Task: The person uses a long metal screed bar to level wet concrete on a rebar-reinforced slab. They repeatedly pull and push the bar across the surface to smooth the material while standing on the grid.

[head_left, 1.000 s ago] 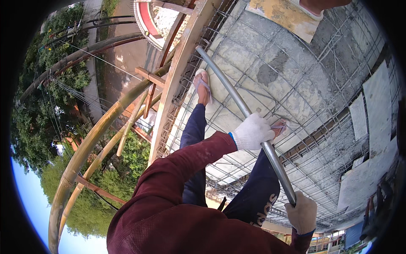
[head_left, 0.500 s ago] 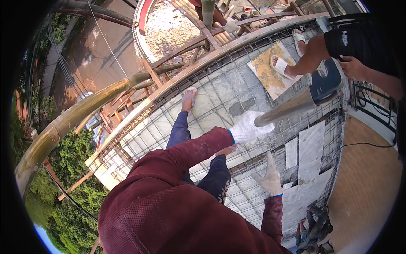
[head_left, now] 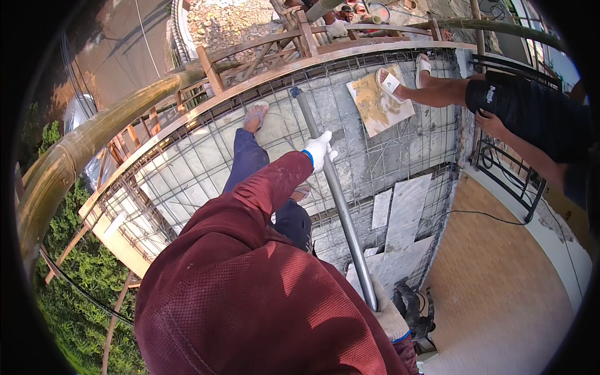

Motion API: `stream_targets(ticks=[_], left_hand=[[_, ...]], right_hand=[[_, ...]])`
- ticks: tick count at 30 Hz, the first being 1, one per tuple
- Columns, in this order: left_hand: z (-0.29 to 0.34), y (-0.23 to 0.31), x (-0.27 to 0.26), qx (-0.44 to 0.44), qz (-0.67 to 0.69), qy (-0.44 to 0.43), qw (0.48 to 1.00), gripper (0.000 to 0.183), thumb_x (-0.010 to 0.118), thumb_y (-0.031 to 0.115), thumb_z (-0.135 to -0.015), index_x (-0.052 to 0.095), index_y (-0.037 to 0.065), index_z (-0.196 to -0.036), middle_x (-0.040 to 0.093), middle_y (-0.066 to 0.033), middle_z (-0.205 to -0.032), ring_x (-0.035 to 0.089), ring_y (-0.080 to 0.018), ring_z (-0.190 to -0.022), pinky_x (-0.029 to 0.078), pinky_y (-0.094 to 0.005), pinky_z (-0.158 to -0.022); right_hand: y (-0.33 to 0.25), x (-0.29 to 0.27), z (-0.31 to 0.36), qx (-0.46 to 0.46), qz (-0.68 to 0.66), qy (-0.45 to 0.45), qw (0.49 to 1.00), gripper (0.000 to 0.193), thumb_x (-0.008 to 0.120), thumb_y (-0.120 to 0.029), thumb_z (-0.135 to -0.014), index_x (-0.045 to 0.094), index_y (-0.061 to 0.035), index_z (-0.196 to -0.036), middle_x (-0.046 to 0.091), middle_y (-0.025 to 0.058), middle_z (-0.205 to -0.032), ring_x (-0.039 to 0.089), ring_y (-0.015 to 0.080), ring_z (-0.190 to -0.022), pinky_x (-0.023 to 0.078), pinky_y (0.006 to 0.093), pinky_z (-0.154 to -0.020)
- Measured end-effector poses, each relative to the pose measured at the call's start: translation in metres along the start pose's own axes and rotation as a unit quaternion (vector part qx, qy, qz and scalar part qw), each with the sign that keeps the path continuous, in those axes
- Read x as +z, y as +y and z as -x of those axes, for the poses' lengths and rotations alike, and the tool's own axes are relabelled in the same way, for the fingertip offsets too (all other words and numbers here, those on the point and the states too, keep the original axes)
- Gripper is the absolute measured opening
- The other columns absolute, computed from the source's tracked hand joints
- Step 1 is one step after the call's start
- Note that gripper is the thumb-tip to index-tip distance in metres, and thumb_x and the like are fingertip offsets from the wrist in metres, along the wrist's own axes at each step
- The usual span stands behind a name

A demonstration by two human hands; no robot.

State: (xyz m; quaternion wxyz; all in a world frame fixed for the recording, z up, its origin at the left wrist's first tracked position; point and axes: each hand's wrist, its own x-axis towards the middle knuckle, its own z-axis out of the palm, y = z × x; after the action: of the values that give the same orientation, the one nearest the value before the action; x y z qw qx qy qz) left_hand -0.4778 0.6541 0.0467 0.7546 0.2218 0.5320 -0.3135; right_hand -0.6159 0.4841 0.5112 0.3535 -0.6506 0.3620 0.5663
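A long grey metal pipe point(head_left: 340, 203) slants across the middle, with a small dark-blue fitting at its far end. My left hand point(head_left: 320, 151), in a white knitted glove, is closed around the pipe partway along. My right hand point(head_left: 392, 317), gloved too, is at the pipe's near end and seems to hold it; its fingers are partly hidden behind the pipe. Under the pipe lies a grid of steel reinforcing bars point(head_left: 281, 156) over pale panels. My sandalled foot point(head_left: 255, 114) stands on the grid.
Another person point(head_left: 494, 103) stands on a stained board point(head_left: 379, 103) at the right. A thick bamboo pole point(head_left: 100, 134) curves past the left. A wooden edge board point(head_left: 262, 75) bounds the grid, with scaffolding beyond. A tiled floor point(head_left: 500, 269) and black railing point(head_left: 509, 178) are right.
The pipe has swung from pointing up toward the right to lying lengthwise below me. My right hand, open and apart from it before, has come to its near end. The view has shifted.
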Motion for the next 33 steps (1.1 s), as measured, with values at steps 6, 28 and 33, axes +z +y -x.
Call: stream_targets(ticks=[6, 28, 33], left_hand=[[0.002, 0.015, -0.004, 0.007, 0.011, -0.035, 0.999, 0.032, 0.071, 0.035, -0.098, 0.059, 0.006, -0.092, 0.058, -0.006, -0.075, 0.069, -0.0243, -0.067, 0.06, -0.036, -0.054], [-0.063, 0.135, 0.08, 0.009, 0.473, -0.134, 0.871, 0.031, 0.055, 0.037, -0.108, 0.05, 0.009, -0.095, 0.052, -0.0055, -0.081, 0.061, -0.0213, -0.072, 0.064, -0.0337, -0.069], [-0.063, 0.173, 0.104, 0.039, 0.483, -0.115, 0.867, 0.029, 0.054, 0.029, -0.108, 0.045, 0.004, -0.097, 0.05, -0.0085, -0.088, 0.062, -0.0231, -0.078, 0.063, -0.0347, -0.072]], right_hand=[[-0.102, 0.011, -0.012, 0.048, 0.062, -0.021, 0.997, 0.095, 0.066, -0.002, -0.088, 0.012, -0.0059, -0.166, 0.058, 0.0036, -0.08, 0.057, 0.0129, -0.061, 0.051, 0.0306, -0.055], [-0.405, -0.041, -0.134, -0.283, 0.805, 0.131, 0.505, 0.07, 0.069, 0.001, -0.073, 0.064, -0.0196, -0.14, 0.071, 0.0169, -0.089, 0.072, 0.0369, -0.087, 0.057, 0.0477, -0.078], [-0.472, -0.042, -0.137, -0.303, 0.791, 0.087, 0.525, 0.078, 0.067, 0.003, -0.066, 0.063, -0.0175, -0.141, 0.072, 0.0202, -0.094, 0.07, 0.0406, -0.091, 0.056, 0.0482, -0.081]])
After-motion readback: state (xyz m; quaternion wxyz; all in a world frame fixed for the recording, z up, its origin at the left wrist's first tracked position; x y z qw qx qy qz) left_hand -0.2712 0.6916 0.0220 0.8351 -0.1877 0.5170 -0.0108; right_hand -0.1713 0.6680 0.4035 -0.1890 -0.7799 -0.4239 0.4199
